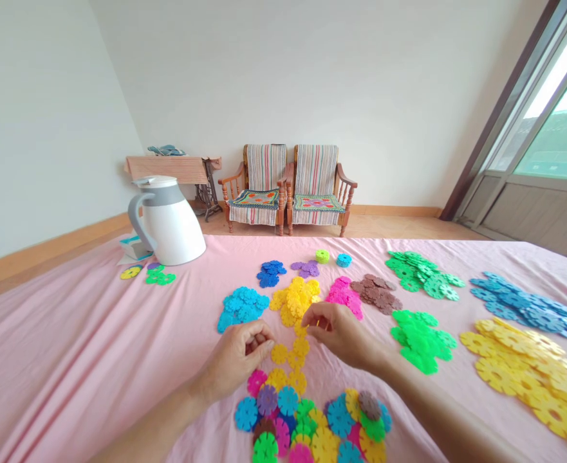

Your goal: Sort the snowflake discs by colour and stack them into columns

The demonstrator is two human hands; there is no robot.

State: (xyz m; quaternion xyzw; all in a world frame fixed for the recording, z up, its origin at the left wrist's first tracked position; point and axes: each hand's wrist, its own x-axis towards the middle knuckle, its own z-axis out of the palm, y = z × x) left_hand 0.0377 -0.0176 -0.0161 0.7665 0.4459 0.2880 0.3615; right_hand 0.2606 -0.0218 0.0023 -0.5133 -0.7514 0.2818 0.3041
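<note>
My left hand (244, 352) is closed, thumb against curled fingers, just left of a loose yellow notched plastic disc (278, 354); whatever it pinches, if anything, is hidden. My right hand (337, 329) bends its fingers and thumb together on a yellow snowflake disc (300, 330) at the front of the yellow pile (297, 299). Several yellow discs trail from there toward me. Below both hands lies a mixed heap of notched discs (312, 424) in blue, purple, pink, green, brown and yellow. A light blue pile (242, 307) sits beyond my left hand, a pink pile (343, 297) beyond my right.
Sorted piles of brown (376, 293), green (423, 339), blue (524, 305) and large yellow discs (539, 373) spread to the right. A white-and-grey jug (174, 222) stands at the back left of the pink cloth (94, 347). Two wooden armchairs (315, 186) are by the wall.
</note>
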